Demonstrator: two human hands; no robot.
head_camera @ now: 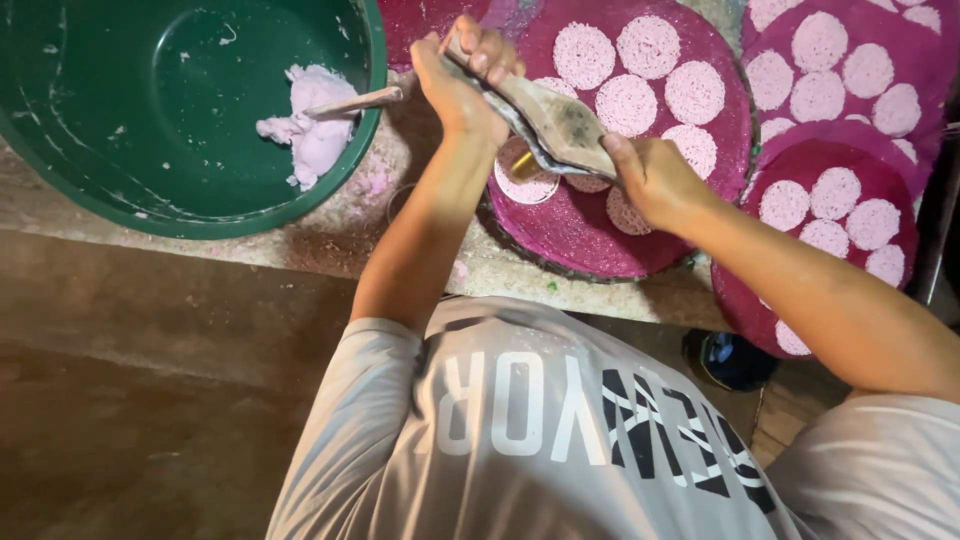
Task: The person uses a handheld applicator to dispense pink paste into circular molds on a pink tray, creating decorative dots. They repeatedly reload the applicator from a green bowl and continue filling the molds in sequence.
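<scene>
The press [553,125], a worn two-leaf hinged tool, is held over the near magenta tray [580,235], above its left-centre. The left hand [462,80] grips the far end with fingers [490,55] wrapped tight around it; the right hand [648,175] clamps the near end, fingers closed on the handle. A yellowish part shows beneath the press, just over a disc [527,185] of pale pink dough; whether that disc is fully laid down cannot be told.

Progress, judged from the layout: the near tray carries several pink discs [628,103] across its far half, while its near half is bare, so it appears about half filled. Two trays [830,195] to the right carry full sets of discs and look complete.

Supply: a green basin [150,190] stands left of the trays on the table [330,235]. It holds only a small lump of pink dough [312,120] with a stick [355,102] resting in it, so little material remains. Dough scraps and smears mark the table between basin and tray.
</scene>
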